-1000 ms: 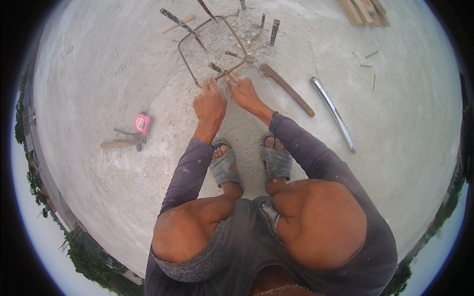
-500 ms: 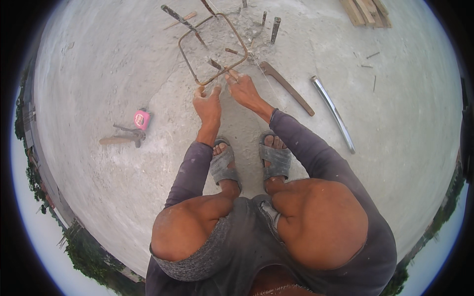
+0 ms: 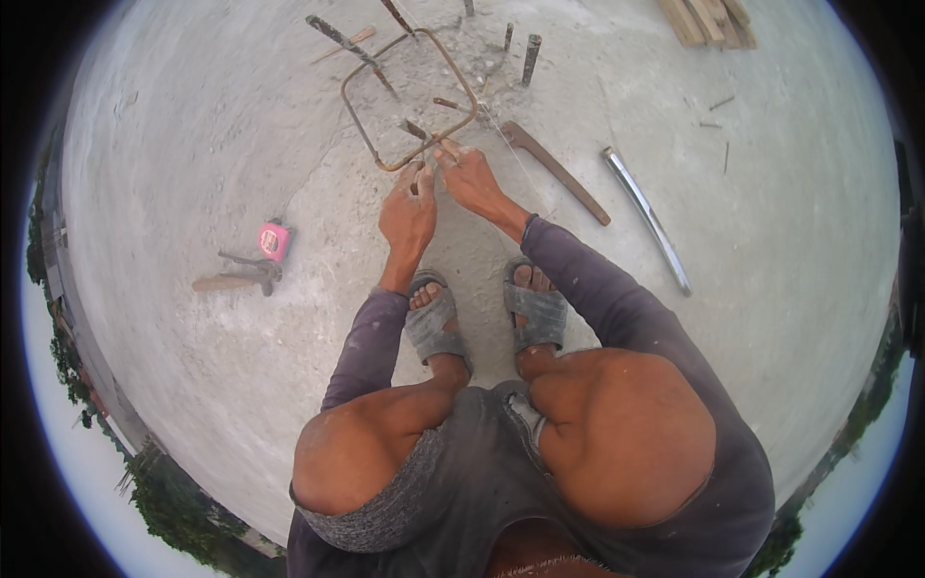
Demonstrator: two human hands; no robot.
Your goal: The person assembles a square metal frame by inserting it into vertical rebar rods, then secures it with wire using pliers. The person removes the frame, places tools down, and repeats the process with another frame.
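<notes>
A: Fingers [image 3: 445,151] first: what are they up to?

B: On the right hand [image 3: 469,180] they're bunched nearly closed at the near side of the ring [image 3: 456,66]. They look to be touching it; whether they truly grip it, I can't tell from here.

A: And the left hand [image 3: 408,218]?

B: Just beside, below that same edge, thumb and finger drawn close together. There's a dark spot by the tips, too small for me to say if it's a thing held.

A: So where does the ring sit?

B: Ahead of the feet [image 3: 436,318], among the rods [image 3: 413,128]. One long rod [image 3: 349,48] crosses its far left side, and a stub stands by the near edge.

A: How far along, would you say?

B: The bending's done: four rounded corners, a squarish loop. It's up against the rods, so I'd judge it placed, roughly. I can't make out anything binding it, so that near side seems the unfinished bit.

A: The tools?

B: Nobody's hand is on them. The rusty bar [image 3: 556,173] and shiny tube [image 3: 647,222] lie to the right, the hammer [image 3: 236,275] and pink tape [image 3: 275,241] to the left.
</notes>
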